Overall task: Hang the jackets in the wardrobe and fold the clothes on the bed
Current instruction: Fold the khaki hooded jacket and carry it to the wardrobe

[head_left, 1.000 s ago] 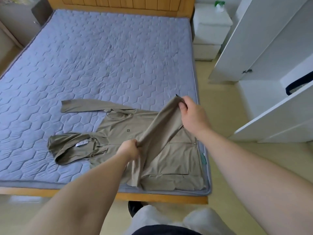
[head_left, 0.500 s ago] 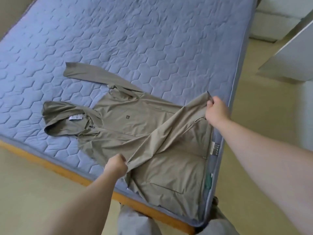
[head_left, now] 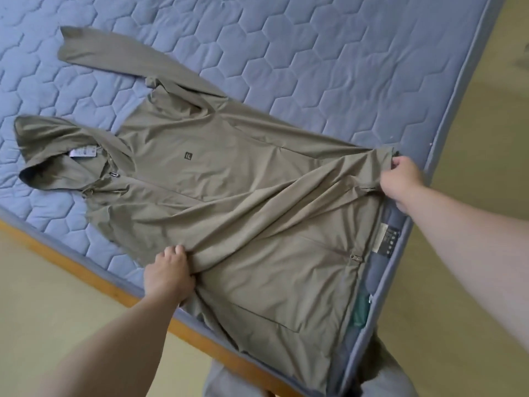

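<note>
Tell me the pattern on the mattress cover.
Quilted hexagons on blue-grey fabric, across the mattress cover; the head view shows it.

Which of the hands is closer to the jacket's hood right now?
Left. The left hand grips the jacket's near side, a little right of the hood; the right hand pinches the sleeve cuff at the far hem end.
</note>
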The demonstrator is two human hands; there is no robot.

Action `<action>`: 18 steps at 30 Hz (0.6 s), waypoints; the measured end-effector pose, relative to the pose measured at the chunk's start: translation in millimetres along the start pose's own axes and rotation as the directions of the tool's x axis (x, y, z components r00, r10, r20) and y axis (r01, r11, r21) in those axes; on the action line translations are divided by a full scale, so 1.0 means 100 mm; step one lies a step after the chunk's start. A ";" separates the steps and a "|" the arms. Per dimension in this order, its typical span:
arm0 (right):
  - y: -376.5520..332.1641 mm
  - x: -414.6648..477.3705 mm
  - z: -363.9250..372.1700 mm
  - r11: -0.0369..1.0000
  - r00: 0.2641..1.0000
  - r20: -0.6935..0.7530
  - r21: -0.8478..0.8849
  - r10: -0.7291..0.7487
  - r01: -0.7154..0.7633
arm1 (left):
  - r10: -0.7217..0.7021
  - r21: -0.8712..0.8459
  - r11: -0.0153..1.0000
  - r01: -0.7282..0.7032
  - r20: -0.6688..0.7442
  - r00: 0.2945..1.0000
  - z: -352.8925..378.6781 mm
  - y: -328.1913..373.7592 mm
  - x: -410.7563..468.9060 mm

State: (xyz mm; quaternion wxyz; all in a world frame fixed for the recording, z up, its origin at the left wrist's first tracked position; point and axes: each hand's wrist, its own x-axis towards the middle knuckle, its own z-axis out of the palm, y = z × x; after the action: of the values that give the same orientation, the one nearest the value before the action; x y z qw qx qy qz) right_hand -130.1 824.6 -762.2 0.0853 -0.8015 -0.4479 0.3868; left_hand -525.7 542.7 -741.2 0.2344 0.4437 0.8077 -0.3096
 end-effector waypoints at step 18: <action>-0.02 -0.10 0.32 0.944 0.974 -0.148 -0.306 -0.173 0.122 | -0.266 -0.249 0.944 0.218 -0.178 0.947 0.45 -0.26 -0.36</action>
State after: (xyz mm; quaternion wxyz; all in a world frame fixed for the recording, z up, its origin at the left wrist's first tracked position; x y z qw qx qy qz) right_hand -156.6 811.5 -777.9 0.0320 -0.7998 -0.5505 0.2371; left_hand -525.4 479.7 -741.7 0.1572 0.3411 0.9063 -0.1936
